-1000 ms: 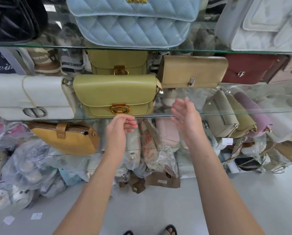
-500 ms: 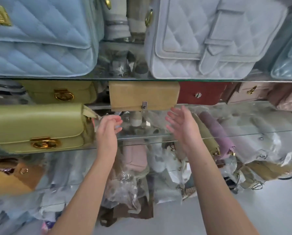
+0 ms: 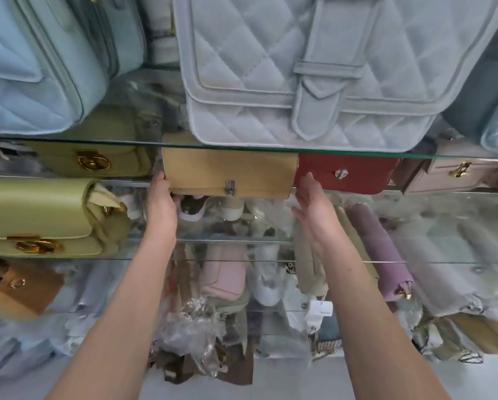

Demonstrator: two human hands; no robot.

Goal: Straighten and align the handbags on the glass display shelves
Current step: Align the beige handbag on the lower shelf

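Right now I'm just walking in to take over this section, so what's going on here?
A person is tidying handbags on glass display shelves. Their left hand holds the lower left corner of a tan handbag. The right hand, fingers straight, touches the bag's right end, next to a red handbag. The tan handbag sits roughly level, close beside the red one. An olive-green handbag stands further left, touched by neither hand.

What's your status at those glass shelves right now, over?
Left hand grips tan rectangular flap handbag at its left end. Right hand open by its right end. Red rectangular handbag crowds that side.
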